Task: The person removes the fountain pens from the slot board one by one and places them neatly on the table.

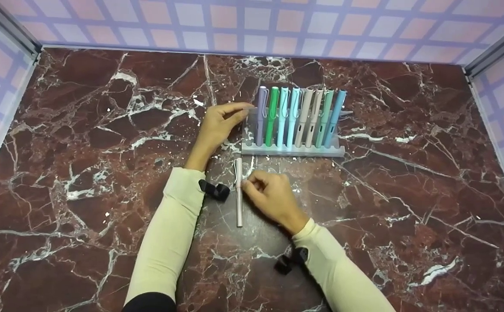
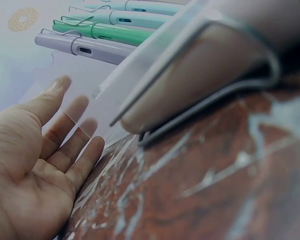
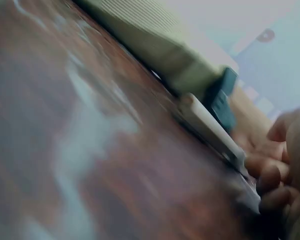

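A clear pen rack (image 1: 293, 150) holds a row of upright, leaning pens: purple (image 1: 260, 117), green (image 1: 272, 117), light blue, beige-pink, sage and blue. At the rack's left edge my left hand (image 1: 219, 125) holds the clear panel between thumb and fingers; some fingers show through the plastic in the left wrist view. In front of the rack is a pale pink pen (image 1: 239, 208), clip end toward the rack. Beside its middle, my right hand (image 1: 273, 197) has its fingers curled and appears to pinch it. The pen's clip (image 2: 230, 90) looms large in the left wrist view.
The rack stands on a dark red marbled tabletop (image 1: 408, 173). Checked panels (image 1: 278, 26) enclose the back and sides. A black wrist camera (image 1: 214, 190) on the left sleeve sits close to the loose pen.
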Available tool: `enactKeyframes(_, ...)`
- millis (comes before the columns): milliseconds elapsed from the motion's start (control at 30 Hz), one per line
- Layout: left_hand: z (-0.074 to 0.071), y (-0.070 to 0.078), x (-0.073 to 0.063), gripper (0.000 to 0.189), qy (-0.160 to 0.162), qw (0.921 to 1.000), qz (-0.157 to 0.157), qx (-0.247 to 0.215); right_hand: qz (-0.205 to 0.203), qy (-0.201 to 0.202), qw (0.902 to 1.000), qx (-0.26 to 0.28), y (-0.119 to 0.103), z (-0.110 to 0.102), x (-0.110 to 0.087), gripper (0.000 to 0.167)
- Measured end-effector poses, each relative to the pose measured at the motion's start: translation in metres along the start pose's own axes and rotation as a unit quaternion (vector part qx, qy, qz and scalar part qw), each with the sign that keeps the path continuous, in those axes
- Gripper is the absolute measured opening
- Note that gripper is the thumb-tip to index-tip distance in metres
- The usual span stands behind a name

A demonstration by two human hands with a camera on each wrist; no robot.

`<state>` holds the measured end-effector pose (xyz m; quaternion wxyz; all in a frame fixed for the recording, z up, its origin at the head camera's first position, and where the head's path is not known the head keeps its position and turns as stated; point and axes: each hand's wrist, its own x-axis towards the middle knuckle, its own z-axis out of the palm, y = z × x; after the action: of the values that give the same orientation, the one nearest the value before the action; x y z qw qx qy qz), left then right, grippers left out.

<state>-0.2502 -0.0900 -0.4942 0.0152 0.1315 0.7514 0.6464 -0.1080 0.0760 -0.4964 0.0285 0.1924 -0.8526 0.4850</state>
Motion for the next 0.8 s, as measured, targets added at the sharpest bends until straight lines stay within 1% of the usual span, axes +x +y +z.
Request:
enactKeyframes(67, 0.0, 0.0, 0.0, 0.023, 0.0, 1.0, -0.004, 0.001, -0.006, -0.003, 0.9999, 0.011, 0.005, -0.008, 0.002, 0.016)
enactKeyframes(133, 0.0, 0.0, 0.0, 0.024, 0.0, 1.0, -0.009, 0.002, -0.018, 0.007, 0.9998, 0.008, 0.012, -0.016, 0.003, 0.015)
enactKeyframes(267, 0.0, 0.0, 0.0, 0.023, -0.001, 0.9999, -0.011, 0.004, -0.037, 0.056, 0.9977, -0.006, 0.028, -0.035, 0.004, 0.014)
enactKeyframes(367, 0.0, 0.0, 0.0, 0.022, -0.002, 1.0, -0.008, 0.004, -0.041, 0.091, 0.9949, -0.018, 0.038, -0.049, 0.004, 0.013)
enactKeyframes(567, -0.001, 0.001, -0.001, 0.021, 0.003, 0.9999, -0.01, 0.003, -0.041, 0.126, 0.9902, -0.044, 0.05, -0.069, 0.001, 0.013)
enactKeyframes(700, -0.001, -0.001, 0.0, 0.022, 0.007, 0.9998, -0.019, 0.004, -0.046, 0.147, 0.9874, -0.037, 0.057, -0.079, 0.001, 0.012)
enactKeyframes(800, 0.0, -0.002, 0.001, 0.023, 0.008, 0.9997, -0.023, -0.005, -0.043, 0.182, 0.9817, -0.036, 0.062, -0.087, 0.002, 0.011)
